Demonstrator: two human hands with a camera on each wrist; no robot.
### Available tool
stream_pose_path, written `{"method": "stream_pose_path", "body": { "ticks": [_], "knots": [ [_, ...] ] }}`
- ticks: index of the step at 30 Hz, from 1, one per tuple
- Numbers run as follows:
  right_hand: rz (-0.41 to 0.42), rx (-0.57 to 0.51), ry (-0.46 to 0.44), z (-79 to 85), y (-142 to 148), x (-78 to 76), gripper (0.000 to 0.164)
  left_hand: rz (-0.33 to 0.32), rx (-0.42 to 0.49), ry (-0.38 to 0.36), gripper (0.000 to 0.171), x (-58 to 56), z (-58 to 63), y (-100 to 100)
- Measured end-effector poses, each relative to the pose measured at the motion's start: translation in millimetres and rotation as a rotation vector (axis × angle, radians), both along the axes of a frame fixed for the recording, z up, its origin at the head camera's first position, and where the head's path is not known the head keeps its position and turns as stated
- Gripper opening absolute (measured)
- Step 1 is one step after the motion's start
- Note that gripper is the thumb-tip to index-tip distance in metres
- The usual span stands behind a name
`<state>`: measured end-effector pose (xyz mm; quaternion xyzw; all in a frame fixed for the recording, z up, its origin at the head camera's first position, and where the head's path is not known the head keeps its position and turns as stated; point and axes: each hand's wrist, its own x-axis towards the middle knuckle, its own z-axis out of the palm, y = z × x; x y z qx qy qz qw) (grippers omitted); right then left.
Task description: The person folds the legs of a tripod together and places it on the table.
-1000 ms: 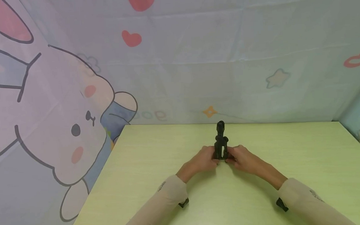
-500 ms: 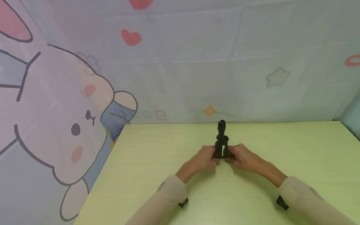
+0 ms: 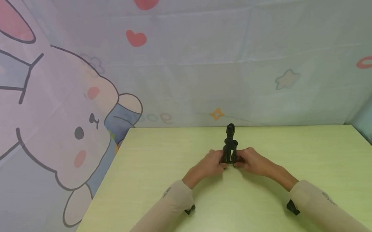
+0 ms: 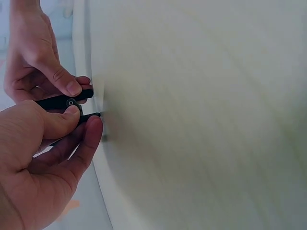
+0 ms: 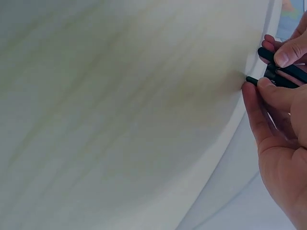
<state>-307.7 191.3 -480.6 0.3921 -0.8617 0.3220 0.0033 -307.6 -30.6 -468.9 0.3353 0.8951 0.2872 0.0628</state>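
Observation:
A small black stand [image 3: 230,143], which looks like a mini tripod with a knobbed upper part and legs below, stands upright between both hands near the table's far side. My left hand [image 3: 210,163] pinches one leg from the left, thumb against fingertips. From the right, my right hand [image 3: 255,162] pinches another leg the same way. In the left wrist view a round screw shows at a joint of the mini tripod [image 4: 53,102]. Leg tips of the mini tripod [image 5: 293,73] poke past the thumbs in the right wrist view. Fingers hide the legs' outer sides.
The pale yellow-green table [image 3: 162,144] extends around both arms. Behind it hangs a printed cloth [image 3: 184,85] with hearts, a star and a large rabbit. A dark device [image 3: 190,209] sits under the left cuff, another dark device [image 3: 293,207] under the right cuff.
The mini tripod and both hands have shifted very slightly to the right. The grip of each hand looks the same.

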Motion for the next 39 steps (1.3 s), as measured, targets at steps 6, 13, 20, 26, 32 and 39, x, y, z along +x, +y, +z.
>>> {"method": "stream_pose_path", "body": {
  "ticks": [6,13,20,26,32,39],
  "knots": [
    [-0.015,-0.042,-0.006,-3.2,4.3,1.2,0.019,0.035,0.05,-0.012,0.016,0.4,-3.6,-0.5],
    [-0.011,-0.06,-0.04,-3.3,5.5,7.0,0.02,0.072,0.072,-0.018,0.016,0.8,-7.1,-3.3],
    [-0.032,-0.062,-0.031,-2.1,2.3,10.7,0.02,0.099,0.029,0.037,0.009,0.4,-7.5,1.0],
    [-0.062,-0.028,-0.001,-0.8,-0.2,11.6,0.018,0.158,0.021,0.016,0.008,3.0,-3.7,7.0],
    [-0.079,-0.019,0.017,-1.4,-1.3,12.7,0.017,0.192,-0.016,0.017,0.008,5.6,-5.8,9.8],
    [-0.087,-0.025,0.024,-1.6,-1.2,14.4,0.018,0.164,-0.017,0.009,0.01,7.1,-6.3,10.7]
  ]
}}
